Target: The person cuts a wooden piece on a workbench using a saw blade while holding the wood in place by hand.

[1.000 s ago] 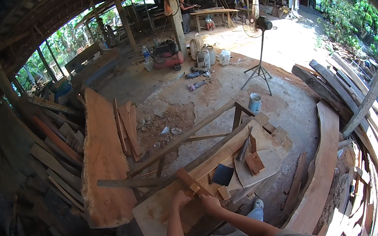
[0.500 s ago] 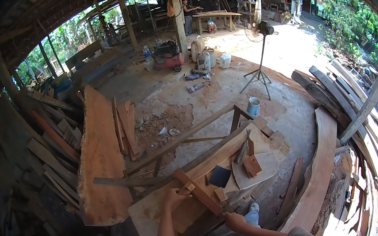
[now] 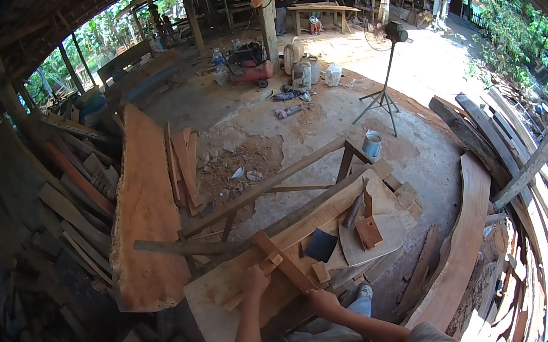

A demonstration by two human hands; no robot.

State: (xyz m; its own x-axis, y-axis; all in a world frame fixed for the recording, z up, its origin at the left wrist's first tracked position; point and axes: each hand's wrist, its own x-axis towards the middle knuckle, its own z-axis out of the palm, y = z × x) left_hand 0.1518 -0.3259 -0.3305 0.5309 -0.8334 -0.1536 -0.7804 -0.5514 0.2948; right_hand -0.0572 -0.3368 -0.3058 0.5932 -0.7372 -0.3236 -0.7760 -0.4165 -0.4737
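A reddish-brown wooden strip (image 3: 284,263) lies slantwise across the pale plank bench top (image 3: 218,314). My left hand (image 3: 255,281) is closed on a small pale piece of wood (image 3: 275,259) that crosses the strip, near its far half. At the strip's near end, my right hand (image 3: 323,302) is closed, its fingertips against the wood; the fingers are small and partly hidden. Just right of the strip are a dark square sheet (image 3: 321,245) and a small pale block (image 3: 321,272). Beyond them, a reddish-brown block (image 3: 368,233) rests on a rounded pale board (image 3: 391,230).
A wooden frame (image 3: 269,184) stands along the bench's far side. Large slabs lean at left (image 3: 147,221) and lie at right (image 3: 458,251), beside piled timber. Farther off are a metal can (image 3: 371,145), a stand fan (image 3: 386,78), a red compressor (image 3: 251,71) and another person (image 3: 282,6).
My right hand has moved up and left, closer along the strip's near end. My left hand stays at the pale piece. The whole view has shifted slightly.
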